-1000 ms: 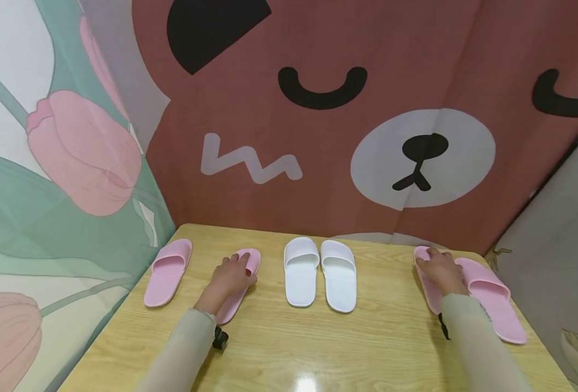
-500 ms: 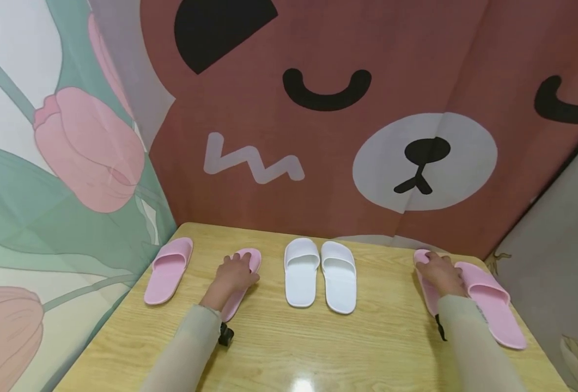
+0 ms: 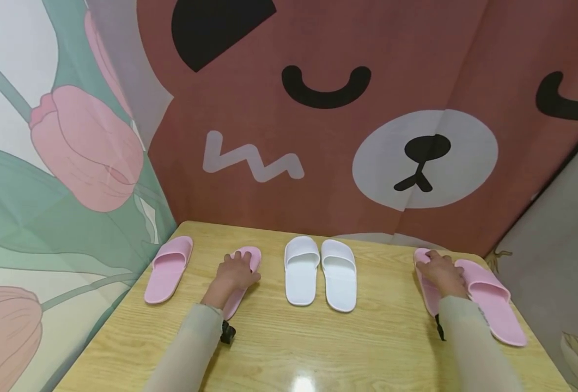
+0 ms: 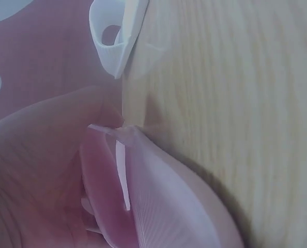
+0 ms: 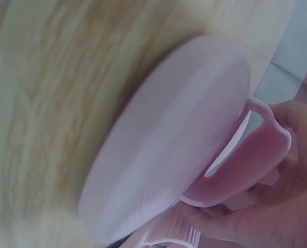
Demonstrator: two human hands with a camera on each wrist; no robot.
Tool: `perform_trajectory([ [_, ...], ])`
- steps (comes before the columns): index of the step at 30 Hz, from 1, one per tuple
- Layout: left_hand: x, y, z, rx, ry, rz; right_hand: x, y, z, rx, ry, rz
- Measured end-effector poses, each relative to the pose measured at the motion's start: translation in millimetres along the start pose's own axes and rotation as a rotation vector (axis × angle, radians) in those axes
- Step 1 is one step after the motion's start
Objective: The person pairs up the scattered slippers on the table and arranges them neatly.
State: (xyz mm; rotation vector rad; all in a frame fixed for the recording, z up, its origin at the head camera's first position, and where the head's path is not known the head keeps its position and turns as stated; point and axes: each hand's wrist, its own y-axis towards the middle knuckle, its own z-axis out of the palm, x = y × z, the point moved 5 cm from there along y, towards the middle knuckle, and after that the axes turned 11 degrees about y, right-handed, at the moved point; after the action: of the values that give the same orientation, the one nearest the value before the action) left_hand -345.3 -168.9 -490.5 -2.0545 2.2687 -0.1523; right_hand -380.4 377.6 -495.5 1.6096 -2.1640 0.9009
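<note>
In the head view my left hand (image 3: 233,274) lies over the strap of a pink slipper (image 3: 235,306), gripping it. The left wrist view has that slipper (image 4: 179,206) on the tabletop, the hand (image 4: 29,175) around its strap. On the right, my other hand (image 3: 440,271) holds a second pink slipper (image 3: 429,294) by the strap. Thumb and fingers span the strap of this slipper (image 5: 158,144) in the right wrist view; its sole rests on the wood. Each hand hides much of the slipper under it.
Another pink slipper (image 3: 167,275) lies at the far left, and one more pink slipper (image 3: 500,316) sits beside my right hand. Two white slippers (image 3: 300,280) stand side by side mid-table. A printed bear curtain (image 3: 249,207) borders the back of the wooden table (image 3: 289,348).
The heel end of the slipper in my left hand has shifted slightly right, along with that wrist. My right hand and the other slippers look nearly the same; the view sways a little.
</note>
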Motion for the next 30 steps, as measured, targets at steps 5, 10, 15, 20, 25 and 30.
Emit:
perform_trajectory([
  [5,0.6,-2.1,1.4,0.008,0.007,0.012,-0.4,-7.0,1.8,0.001,0.0,-0.002],
  [10,-1.2,-2.4,2.1,0.008,0.012,0.031,-3.9,-14.8,1.1,-0.017,0.023,0.018],
  [15,-3.8,-1.1,3.3,-0.013,0.027,0.041,-4.0,-15.2,-0.2,-0.013,0.018,0.006],
  [20,-3.1,1.4,8.1,-0.039,0.067,0.04,-1.3,-10.9,-3.0,-0.049,0.014,-0.011],
  [25,0.5,-0.6,4.7,-0.069,0.006,0.021,1.6,-9.2,-3.1,-0.091,0.009,-0.053],
  [30,6.4,-2.9,3.1,-0.055,-0.136,-0.002,2.7,-14.1,-1.7,-0.105,0.012,-0.053],
])
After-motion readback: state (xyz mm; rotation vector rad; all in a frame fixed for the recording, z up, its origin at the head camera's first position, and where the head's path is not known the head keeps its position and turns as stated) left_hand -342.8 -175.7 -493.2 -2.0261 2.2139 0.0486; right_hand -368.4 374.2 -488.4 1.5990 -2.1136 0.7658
